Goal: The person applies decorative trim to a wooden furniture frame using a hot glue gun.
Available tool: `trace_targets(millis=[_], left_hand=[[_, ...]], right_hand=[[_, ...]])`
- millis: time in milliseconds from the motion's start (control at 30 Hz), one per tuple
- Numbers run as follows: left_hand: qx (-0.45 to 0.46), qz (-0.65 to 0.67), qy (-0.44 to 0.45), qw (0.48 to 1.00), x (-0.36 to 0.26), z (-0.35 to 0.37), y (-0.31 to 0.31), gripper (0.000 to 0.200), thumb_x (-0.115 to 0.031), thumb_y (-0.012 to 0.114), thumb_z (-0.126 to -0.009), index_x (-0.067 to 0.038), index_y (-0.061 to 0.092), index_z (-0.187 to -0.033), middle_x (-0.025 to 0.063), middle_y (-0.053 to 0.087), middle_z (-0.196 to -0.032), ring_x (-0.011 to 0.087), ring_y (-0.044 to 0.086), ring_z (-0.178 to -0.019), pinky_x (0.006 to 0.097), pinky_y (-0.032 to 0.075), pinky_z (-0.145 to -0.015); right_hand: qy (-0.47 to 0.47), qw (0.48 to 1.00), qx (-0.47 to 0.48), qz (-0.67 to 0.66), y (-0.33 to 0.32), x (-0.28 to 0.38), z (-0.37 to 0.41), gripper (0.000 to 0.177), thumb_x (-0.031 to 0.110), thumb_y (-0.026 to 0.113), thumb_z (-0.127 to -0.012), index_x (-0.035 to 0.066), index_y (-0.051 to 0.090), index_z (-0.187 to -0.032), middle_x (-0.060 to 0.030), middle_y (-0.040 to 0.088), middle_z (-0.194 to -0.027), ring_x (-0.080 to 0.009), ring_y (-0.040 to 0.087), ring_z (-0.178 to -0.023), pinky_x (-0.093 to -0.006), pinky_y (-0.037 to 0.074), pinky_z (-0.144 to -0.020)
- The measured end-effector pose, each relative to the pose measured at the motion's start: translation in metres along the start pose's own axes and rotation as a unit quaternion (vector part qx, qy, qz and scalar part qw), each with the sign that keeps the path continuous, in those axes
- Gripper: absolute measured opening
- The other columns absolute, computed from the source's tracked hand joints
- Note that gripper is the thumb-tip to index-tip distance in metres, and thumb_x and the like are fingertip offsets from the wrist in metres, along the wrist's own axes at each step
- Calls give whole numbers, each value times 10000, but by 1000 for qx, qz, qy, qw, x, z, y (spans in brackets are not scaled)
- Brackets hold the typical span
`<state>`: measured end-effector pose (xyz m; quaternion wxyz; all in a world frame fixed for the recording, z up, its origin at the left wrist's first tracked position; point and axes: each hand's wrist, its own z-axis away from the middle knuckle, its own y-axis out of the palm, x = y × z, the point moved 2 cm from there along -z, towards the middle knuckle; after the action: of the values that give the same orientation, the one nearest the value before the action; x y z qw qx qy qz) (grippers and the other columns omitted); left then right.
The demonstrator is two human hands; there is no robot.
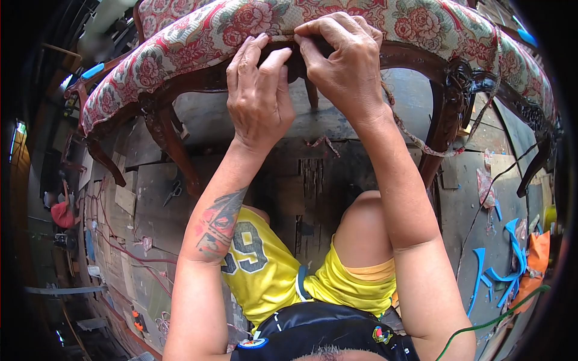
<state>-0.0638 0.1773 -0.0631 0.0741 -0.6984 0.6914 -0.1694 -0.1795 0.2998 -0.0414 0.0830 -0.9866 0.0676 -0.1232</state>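
A carved dark wooden sofa frame (448,90) stands in front of me, its seat covered in red floral fabric (198,42). My left hand (259,96) presses on the lower edge of the fabric at the front rail, fingers spread over it. My right hand (343,57) sits just to its right, fingertips pinching the fabric edge against the rail. A loose braided trim cord (421,144) hangs down from the rail beside my right wrist.
Scissors (173,192) lie on the worn floor under the sofa at left. Blue strips (500,271) and an orange scrap (536,259) lie at the right. A green cord (494,322) runs across the lower right. My knees in yellow shorts are below.
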Motion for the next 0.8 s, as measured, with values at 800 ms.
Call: trace_targets(millis=[800], left_hand=[[36,-44,14,998,-9,2,-8,444,-82,714,-966,13,688,-1399,162,691,-1379,340,635,-1352,489,467,-1218]], right_hand=[[-78,993,21,88,5,4,10,272,129,817,-819,295,861,-1030,70,717,-1110,-202,643,-1085,-448,396,-981]])
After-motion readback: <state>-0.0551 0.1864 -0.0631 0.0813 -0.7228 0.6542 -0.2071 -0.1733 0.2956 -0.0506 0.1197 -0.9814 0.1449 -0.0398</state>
